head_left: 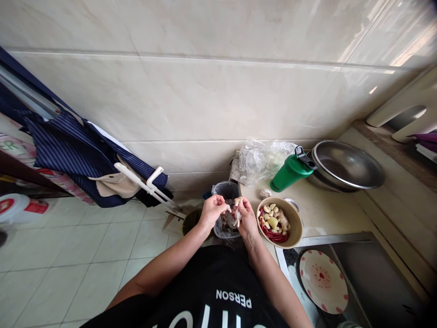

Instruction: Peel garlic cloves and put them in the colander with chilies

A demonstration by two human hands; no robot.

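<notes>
Over a lined trash bin (226, 233), my left hand (213, 212) is closed in a pinch on a small pale bit that looks like garlic skin (228, 207). My right hand (247, 218) is closed on a partly peeled garlic bulb (238, 217), its papery skin and thin stem hanging below the fingers. The two hands are a short gap apart. To the right of my right hand stands a tan basket (297, 228) holding peeled garlic cloves (267, 214), ginger (282, 219) and dried red chillies (275, 236). Another garlic bulb (265, 193) lies on the counter behind the basket.
A green bottle (290, 172), a crumpled plastic bag (259, 159) and metal bowls (348, 165) stand at the back of the counter. At lower right, a patterned plate (323, 281) sits in the sink (378, 273). Striped cloth (68, 146) hangs at left beside a white rack (146, 187).
</notes>
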